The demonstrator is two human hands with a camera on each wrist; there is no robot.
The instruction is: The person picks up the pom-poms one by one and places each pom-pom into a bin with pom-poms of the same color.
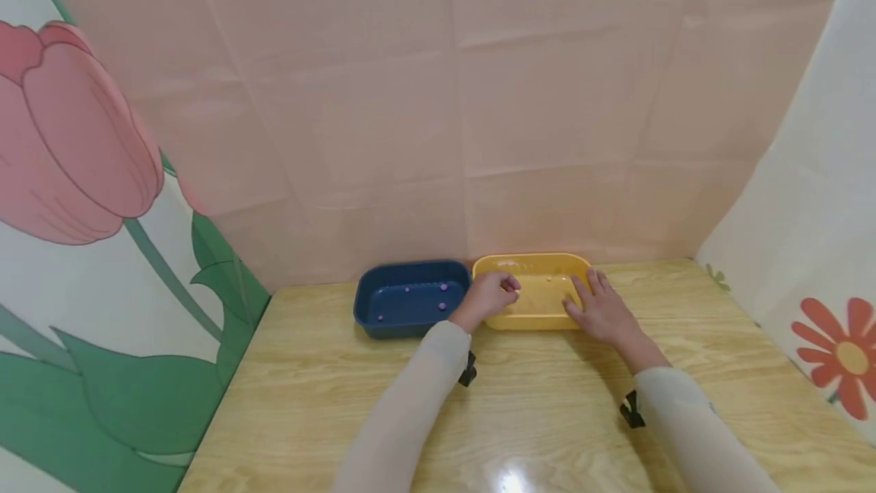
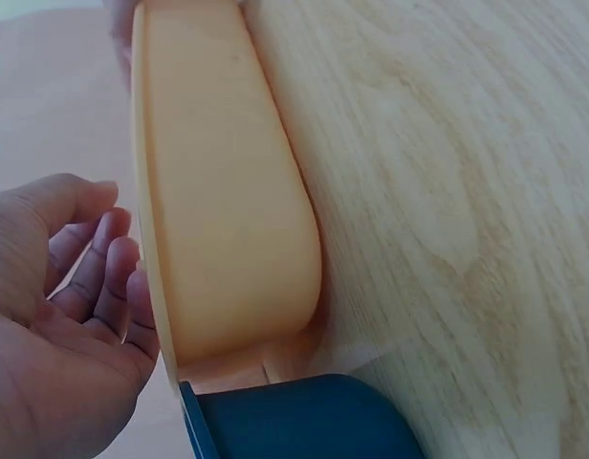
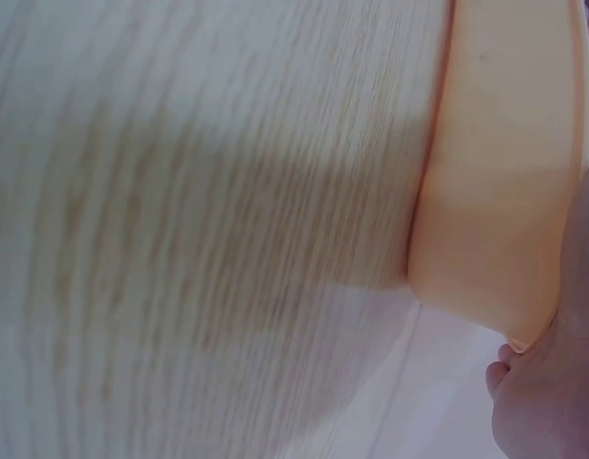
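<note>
A yellow tray (image 1: 527, 322) stands at the back of the table, with a small yellow bead (image 1: 548, 278) on its floor. Over its left end is my left hand (image 1: 489, 297), fingers curled and thumb tip close to the index finger; I cannot tell whether a bead is between them. The left wrist view shows those curled fingers (image 2: 113, 287) beside the tray's rim. At the tray's right end my right hand (image 1: 605, 314) rests by the rim, fingers spread and reaching over the inside. In the right wrist view this hand (image 3: 553, 402) overlaps the tray's corner.
A dark blue tray (image 1: 393, 331) stands left of the yellow one, ends close together, with several purple beads (image 1: 442, 306) in it. Behind both rises a pink cloth backdrop (image 1: 383, 135). Printed panels flank the wood-grain table (image 1: 534, 402).
</note>
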